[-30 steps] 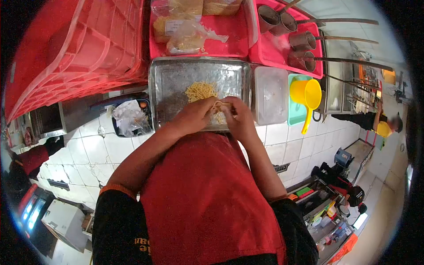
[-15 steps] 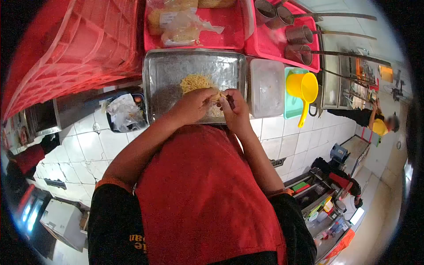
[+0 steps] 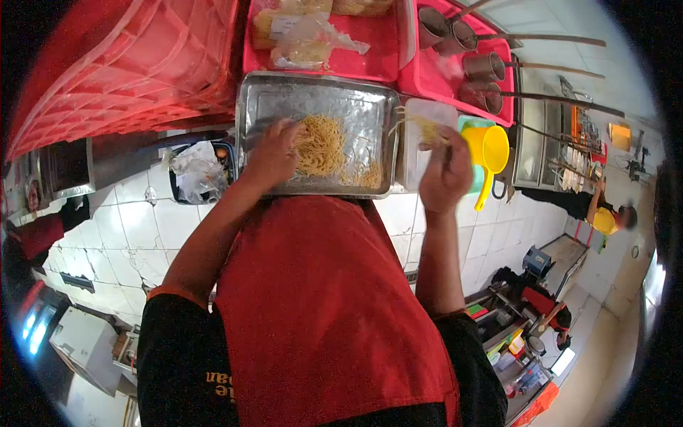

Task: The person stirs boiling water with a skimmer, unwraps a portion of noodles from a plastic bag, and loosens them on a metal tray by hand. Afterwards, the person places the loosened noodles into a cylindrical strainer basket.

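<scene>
Your noodles [image 3: 321, 142] lie in a loose heap near the middle of the tray [image 3: 270, 92], with short bits [image 3: 367, 175] at its 4 o'clock. Your left hand [image 3: 274, 155] is at the heap's 9 o'clock, fingers blurred; whether they grip anything, you can't tell from here. Your right hand [image 3: 447, 174] is off the tray at 3 o'clock, by the box [image 3: 414, 160], fingertips pinched on a few strands [image 3: 421, 128] whose ends stick out toward 10 o'clock.

Expect them light, thin and springy, likely to tangle and shed bits, and easy to snap or crush under a hard squeeze. Take the heap low from 9 and 3 o'clock with spread, cupped fingers; hold loose strands mid-bundle, lightly, so the ends don't slide out.
</scene>
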Tool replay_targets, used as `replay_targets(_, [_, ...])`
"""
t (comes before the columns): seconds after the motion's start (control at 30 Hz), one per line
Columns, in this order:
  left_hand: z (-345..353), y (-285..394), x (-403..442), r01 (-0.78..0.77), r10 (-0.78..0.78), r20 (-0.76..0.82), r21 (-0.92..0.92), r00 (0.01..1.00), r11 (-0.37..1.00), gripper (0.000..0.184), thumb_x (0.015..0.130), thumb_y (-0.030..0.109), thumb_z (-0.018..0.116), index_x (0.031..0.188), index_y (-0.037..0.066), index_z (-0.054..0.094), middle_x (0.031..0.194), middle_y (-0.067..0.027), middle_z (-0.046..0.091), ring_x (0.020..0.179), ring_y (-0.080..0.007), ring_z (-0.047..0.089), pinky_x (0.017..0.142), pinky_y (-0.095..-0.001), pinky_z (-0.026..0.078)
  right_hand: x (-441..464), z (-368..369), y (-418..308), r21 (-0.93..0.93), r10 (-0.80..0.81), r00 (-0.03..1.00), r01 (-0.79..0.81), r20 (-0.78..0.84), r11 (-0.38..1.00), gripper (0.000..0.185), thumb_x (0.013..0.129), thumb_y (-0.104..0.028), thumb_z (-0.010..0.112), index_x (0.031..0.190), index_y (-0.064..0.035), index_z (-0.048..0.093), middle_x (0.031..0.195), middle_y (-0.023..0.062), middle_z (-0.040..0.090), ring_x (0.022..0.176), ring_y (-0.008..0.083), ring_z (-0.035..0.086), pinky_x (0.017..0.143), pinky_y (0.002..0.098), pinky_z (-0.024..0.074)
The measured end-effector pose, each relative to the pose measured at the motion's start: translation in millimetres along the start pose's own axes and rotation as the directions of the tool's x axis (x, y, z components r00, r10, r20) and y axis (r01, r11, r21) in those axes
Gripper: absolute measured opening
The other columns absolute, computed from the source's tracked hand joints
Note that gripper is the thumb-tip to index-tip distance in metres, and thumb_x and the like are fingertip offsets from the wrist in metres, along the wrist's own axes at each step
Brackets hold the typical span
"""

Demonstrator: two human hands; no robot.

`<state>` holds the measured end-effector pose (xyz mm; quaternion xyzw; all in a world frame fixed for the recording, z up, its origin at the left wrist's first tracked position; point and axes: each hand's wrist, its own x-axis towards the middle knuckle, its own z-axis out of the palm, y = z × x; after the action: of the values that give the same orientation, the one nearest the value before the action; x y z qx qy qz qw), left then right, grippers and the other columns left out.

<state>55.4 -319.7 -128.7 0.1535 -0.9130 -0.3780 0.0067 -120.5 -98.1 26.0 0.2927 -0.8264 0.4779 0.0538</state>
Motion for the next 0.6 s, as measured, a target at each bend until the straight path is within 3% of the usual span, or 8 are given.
replay_targets(0.13, [1.5,34.6,11.8,-0.151,0.164,-0.103,0.118,0.981,0.981,0.056,0.077,0.013,0.066,0.13,0.008,0.051,0.141,-0.0181,0.042,0.131,-0.035,0.041,0.107,-0.0467,0.035,-43.0,66.3,93.5,-0.055,-0.075,0.934,0.101,0.35,0.993,0.011,0.091,-0.003,0.056,0.1,-0.001,0.062,0.098,0.0175,0.066,0.089,0.0347,0.065,0.079,0.0408,0.0507])
replay_targets(0.17, [5.9,37.3,13.8,-0.171,0.184,-0.087,0.131,0.979,0.976,0.057,0.076,0.013,0.067,0.13,0.008,0.05,0.142,-0.0176,0.041,0.132,-0.0339,0.04,0.107,-0.0465,0.035,-52.6,73.0,99.2,-0.174,0.064,0.879,0.022,0.473,0.984,0.011,0.091,-0.003,0.054,0.1,-0.0012,0.062,0.1,0.0197,0.065,0.091,0.0377,0.064,0.08,0.0428,0.0503])
replay_targets(0.27, [20.6,24.5,29.0,-0.11,0.061,0.208,0.233,0.976,0.966,0.06,0.075,0.013,0.066,0.132,0.007,0.046,0.139,-0.0194,0.043,0.131,-0.0361,0.04,0.107,-0.0463,0.035,-67.9,77.2,111.8,-0.218,0.26,0.782,-0.163,0.566,0.962,0.015,0.09,-0.005,0.052,0.101,0.0001,0.061,0.104,0.0255,0.063,0.096,0.0435,0.061,0.083,0.0458,0.0492])
replay_targets(0.33, [22.8,25.0,24.5,0.144,-0.136,0.046,-0.312,0.99,0.939,0.06,0.076,0.013,0.065,0.132,0.008,0.045,0.136,-0.0199,0.044,0.132,-0.0397,0.038,0.107,-0.0469,0.034,-75.6,66.0,119.5,-0.13,-0.073,0.911,0.137,0.405,0.982,0.02,0.091,-0.009,0.052,0.107,0.0002,0.059,0.105,0.0281,0.061,0.097,0.0446,0.06,0.084,0.0453,0.0489])
replay_targets(0.43, [9.8,41.2,18.7,0.29,-0.28,0.099,-0.516,0.955,0.806,0.06,0.076,0.013,0.067,0.132,0.009,0.045,0.139,-0.0207,0.042,0.132,-0.043,0.036,0.108,-0.0475,0.033,-73.5,57.5,125.5,-0.237,0.133,0.853,-0.011,0.505,0.971,0.027,0.089,-0.006,0.051,0.114,-0.0014,0.058,0.102,0.0275,0.062,0.097,0.0445,0.059,0.085,0.0472,0.0487])
replay_targets(0.47, [15.4,36.5,16.0,0.295,-0.28,0.107,-0.503,0.954,0.812,0.06,0.076,0.013,0.067,0.132,0.009,0.045,0.139,-0.0207,0.042,0.132,-0.043,0.036,0.108,-0.0475,0.033,-73.4,57.9,130.6,-0.291,0.162,0.808,0.012,0.566,0.957,0.028,0.088,-0.005,0.05,0.114,-0.0019,0.058,0.101,0.0269,0.062,0.097,0.0446,0.059,0.085,0.0475,0.0486])
replay_targets(0.53, [30.9,24.7,12.5,0.072,-0.061,-0.105,0.105,0.993,0.992,0.071,0.074,0.013,0.069,0.138,0.006,0.039,0.144,-0.0203,0.037,0.132,-0.0416,0.035,0.108,-0.0484,0.033,-77.4,59.3,146.4,-0.333,0.194,0.747,0.039,0.636,0.942,0.025,0.086,-0.002,0.049,0.108,-0.0013,0.06,0.102,0.0255,0.061,0.098,0.0435,0.059,0.084,0.0473,0.0486])
replay_targets(0.6, [18.6,54.4,17.3,0.005,0.003,-0.048,0.171,0.999,0.985,0.071,0.074,0.014,0.07,0.139,0.007,0.04,0.147,-0.0199,0.032,0.135,-0.0413,0.032,0.109,-0.0487,0.031,-67.0,56.3,140.1,-0.307,0.232,0.682,-0.011,0.694,0.952,0.021,0.085,-0.003,0.05,0.103,-0.0009,0.062,0.107,0.024,0.06,0.1,0.0418,0.058,0.083,0.046,0.0491])
